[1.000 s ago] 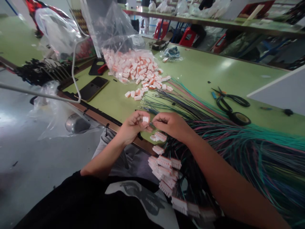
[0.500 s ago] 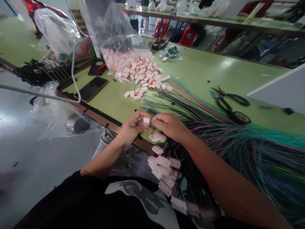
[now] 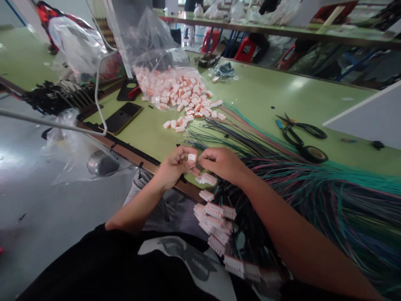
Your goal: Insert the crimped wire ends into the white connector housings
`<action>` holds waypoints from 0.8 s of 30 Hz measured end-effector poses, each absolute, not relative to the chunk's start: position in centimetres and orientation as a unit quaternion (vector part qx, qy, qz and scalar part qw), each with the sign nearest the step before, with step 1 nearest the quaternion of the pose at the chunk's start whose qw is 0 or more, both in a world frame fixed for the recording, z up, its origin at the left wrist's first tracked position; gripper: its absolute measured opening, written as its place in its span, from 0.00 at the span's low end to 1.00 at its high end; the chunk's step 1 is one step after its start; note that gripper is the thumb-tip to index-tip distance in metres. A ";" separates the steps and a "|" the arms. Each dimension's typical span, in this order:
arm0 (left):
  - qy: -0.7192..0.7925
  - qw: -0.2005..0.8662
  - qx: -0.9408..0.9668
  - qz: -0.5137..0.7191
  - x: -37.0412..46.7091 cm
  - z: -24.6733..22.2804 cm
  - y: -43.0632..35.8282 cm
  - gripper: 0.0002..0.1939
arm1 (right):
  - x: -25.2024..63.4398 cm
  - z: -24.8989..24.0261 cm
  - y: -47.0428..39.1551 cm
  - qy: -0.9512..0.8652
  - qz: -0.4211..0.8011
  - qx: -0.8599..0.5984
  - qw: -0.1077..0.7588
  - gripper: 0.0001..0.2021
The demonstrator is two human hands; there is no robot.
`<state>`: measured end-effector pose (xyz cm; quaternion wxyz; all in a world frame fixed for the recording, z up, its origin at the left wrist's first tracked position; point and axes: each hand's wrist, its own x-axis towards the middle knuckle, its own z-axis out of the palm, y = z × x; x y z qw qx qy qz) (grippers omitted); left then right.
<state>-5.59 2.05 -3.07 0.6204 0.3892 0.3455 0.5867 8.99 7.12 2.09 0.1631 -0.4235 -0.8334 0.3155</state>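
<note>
Between the thumb and fingers of my left hand [image 3: 176, 166] is a white and orange connector housing [image 3: 192, 157]. My right hand [image 3: 223, 164] is closed in a pinch just to the right of it, by a thin wire whose end is too small to make out clearly. Under and beside my hands lie several wired connectors [image 3: 216, 211], trailing down along the table edge toward my lap. Loose wires [image 3: 244, 140] with bare metal ends fan out beyond my right hand. A heap of connector housings [image 3: 184, 90] spills from a clear plastic bag [image 3: 153, 46] ahead.
Scissors [image 3: 294, 133] and a roll of black tape [image 3: 314, 154] lie on the green table [image 3: 269, 92] to the right. A phone [image 3: 122, 117] rests at the left. A white metal bar [image 3: 56, 124] crosses the left side. Thick wire bundles [image 3: 338, 188] cover the right.
My hands stay almost in place, with the housing still in the left and the right pinched beside it. The view has shifted very slightly.
</note>
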 end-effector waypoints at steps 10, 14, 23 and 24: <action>0.295 0.669 0.359 0.580 -6.0 -3.2 2.3 0.18 | 10.6 1.6 8.3 -0.769 0.481 -0.378 0.185 0.10; 0.273 0.689 0.353 0.572 -6.3 -3.4 2.3 0.16 | 11.3 1.9 8.7 -0.765 0.471 -0.396 0.192 0.08; 0.259 0.694 0.356 0.569 -6.3 -3.4 2.4 0.15 | 10.6 2.3 8.1 -0.835 0.330 -0.389 0.205 0.06; 0.262 0.693 0.358 0.568 -6.3 -3.4 2.4 0.15 | 10.5 2.4 8.0 -0.839 0.320 -0.390 0.204 0.05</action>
